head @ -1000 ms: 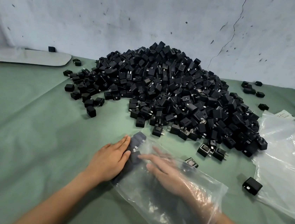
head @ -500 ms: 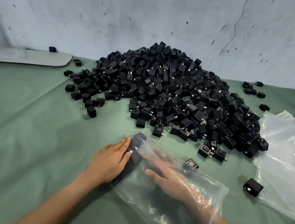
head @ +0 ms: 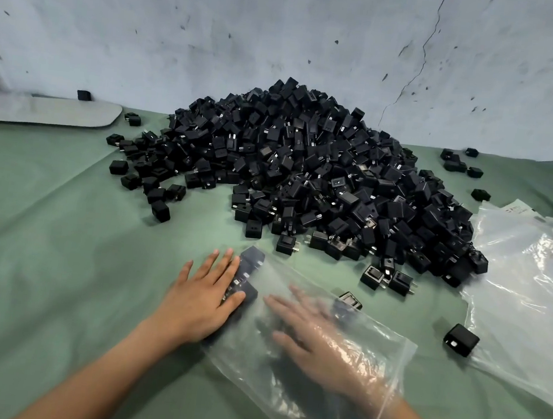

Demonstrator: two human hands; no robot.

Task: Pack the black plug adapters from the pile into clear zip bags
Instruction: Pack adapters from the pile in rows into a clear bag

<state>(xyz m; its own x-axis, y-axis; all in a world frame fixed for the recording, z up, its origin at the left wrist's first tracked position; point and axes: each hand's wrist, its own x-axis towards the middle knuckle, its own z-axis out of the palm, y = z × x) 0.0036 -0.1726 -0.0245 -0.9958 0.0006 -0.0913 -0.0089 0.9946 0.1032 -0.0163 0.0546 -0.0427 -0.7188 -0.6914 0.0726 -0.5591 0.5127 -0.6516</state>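
The green-covered desk ran back to a cracked pale wall at its far edge. The left half of the desk lay open, with only a few stray adapters near the pile's left foot and a grey flat board in the far left corner. The pile of black plug adapters filled the middle of the far edge and sloped down toward the near side, its nearest pieces just beyond the fingertips of both grips.

At the near edge lay a clear zip bag, its mouth toward the person. The right grip was inside the bag, fingers straight and spread apart, flat on the desk and clamped on nothing. The left grip lay outside, flat against the bag's left side, fingers straight and together, resting on a row of adapters lined up within the bag along that side. That row sat between the two grips, touching the left one and just beside the right thumb. How many adapters the row held could not be told.

A heap of spare clear bags covered the right edge of the desk, and one loose adapter lay on its near border, well apart from the right grip
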